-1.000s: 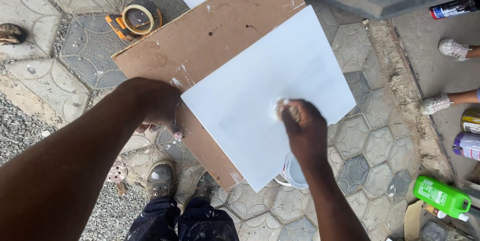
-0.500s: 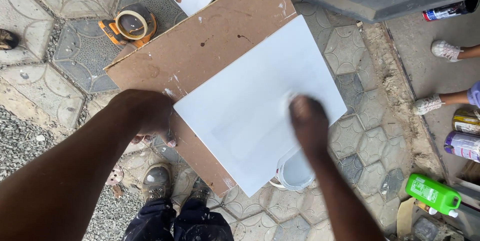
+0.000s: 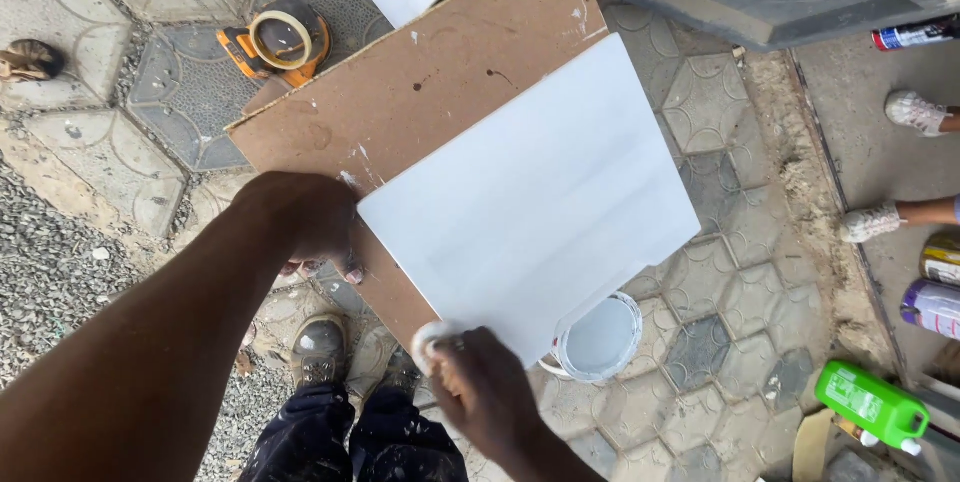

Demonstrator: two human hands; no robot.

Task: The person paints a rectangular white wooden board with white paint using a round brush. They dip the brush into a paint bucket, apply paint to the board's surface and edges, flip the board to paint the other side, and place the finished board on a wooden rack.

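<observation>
A white painted panel (image 3: 540,202) lies on a larger brown board (image 3: 430,92) above the paved ground. My left hand (image 3: 305,222) grips the board's near left edge next to the panel's corner. At the panel's near corner, my right hand (image 3: 480,392) is closed around a small white pad or cloth (image 3: 432,337). A small white paint bucket (image 3: 598,337) stands on the pavers partly under the panel's near edge. My shoes (image 3: 320,347) and dark trousers show below.
An orange sander with a tape roll (image 3: 280,39) lies on the pavers at upper left. Another person's feet (image 3: 900,167) are at the right. A green jug (image 3: 872,404) and cans (image 3: 935,287) sit at lower right. Gravel (image 3: 50,282) borders the left.
My right hand has drawn back from the middle of the white panel to its near corner, still holding the pad. The left hand keeps its grip on the board.
</observation>
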